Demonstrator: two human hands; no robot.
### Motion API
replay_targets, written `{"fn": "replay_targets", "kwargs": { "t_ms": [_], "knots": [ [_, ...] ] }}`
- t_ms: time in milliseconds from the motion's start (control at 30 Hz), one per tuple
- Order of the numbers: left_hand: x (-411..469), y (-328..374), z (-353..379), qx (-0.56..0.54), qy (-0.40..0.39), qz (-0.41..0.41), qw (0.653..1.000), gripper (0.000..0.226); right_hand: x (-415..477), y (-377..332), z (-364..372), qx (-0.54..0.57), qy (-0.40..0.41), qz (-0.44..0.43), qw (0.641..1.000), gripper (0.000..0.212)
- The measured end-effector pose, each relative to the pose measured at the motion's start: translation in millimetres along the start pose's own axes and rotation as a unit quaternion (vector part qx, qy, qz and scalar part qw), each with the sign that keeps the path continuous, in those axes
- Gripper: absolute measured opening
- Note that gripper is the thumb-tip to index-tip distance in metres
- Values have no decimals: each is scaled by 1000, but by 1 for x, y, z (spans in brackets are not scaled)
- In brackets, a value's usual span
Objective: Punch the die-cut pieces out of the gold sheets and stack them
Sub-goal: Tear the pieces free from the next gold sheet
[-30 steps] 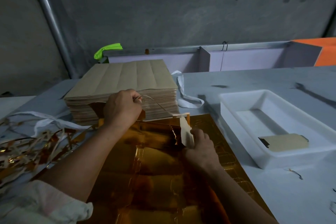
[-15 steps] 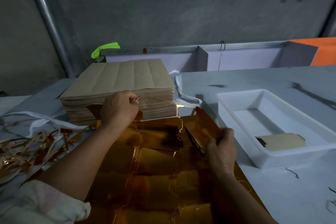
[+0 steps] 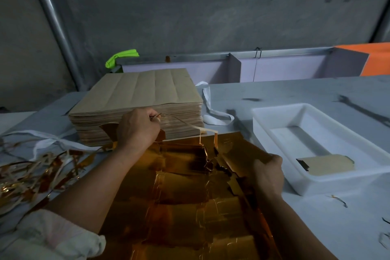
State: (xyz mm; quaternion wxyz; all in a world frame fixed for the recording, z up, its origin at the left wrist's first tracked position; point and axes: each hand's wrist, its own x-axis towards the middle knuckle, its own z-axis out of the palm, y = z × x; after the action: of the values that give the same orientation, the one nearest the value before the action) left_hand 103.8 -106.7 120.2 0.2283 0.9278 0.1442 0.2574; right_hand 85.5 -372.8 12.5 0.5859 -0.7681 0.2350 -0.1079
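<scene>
A grey table carries the work. Nearest the person lies a shiny gold die-cut sheet, flat and wrinkled. The right hand grips a partly lifted gold piece at the sheet's right side, fingers curled over its edge. Farther in, the left hand pinches a thin pale waste strip that runs to the sheet's far edge. At the left lies a tangle of gold and pale scrap strips. To the right of the sheet stands a white rectangular plastic tray holding a tan-faced cut piece. Behind the left hand rises a thick stack of brown-backed sheets. Beyond it stands a dull grey wall.
</scene>
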Motion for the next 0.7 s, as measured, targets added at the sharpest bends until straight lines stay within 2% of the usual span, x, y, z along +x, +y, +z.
{"fn": "replay_targets", "kwargs": {
  "t_ms": [133,300,367,500,700],
  "knots": [
    [1,-4,-2,-28,6,-4,1000,10,4,0,0,66,54,49,995,40],
    [-1,-7,-3,-50,7,-7,999,9,4,-5,1,17,11,45,999,45],
    [-1,-6,-3,-55,5,-6,998,9,1,-6,2,-46,-4,10,999,50],
    [-1,-5,-2,-67,2,-4,998,8,-8,-8,3,-193,33,-104,975,66],
    [0,-5,-1,-63,2,-6,998,6,-17,-19,14,-261,6,-295,919,46]
  ]
}}
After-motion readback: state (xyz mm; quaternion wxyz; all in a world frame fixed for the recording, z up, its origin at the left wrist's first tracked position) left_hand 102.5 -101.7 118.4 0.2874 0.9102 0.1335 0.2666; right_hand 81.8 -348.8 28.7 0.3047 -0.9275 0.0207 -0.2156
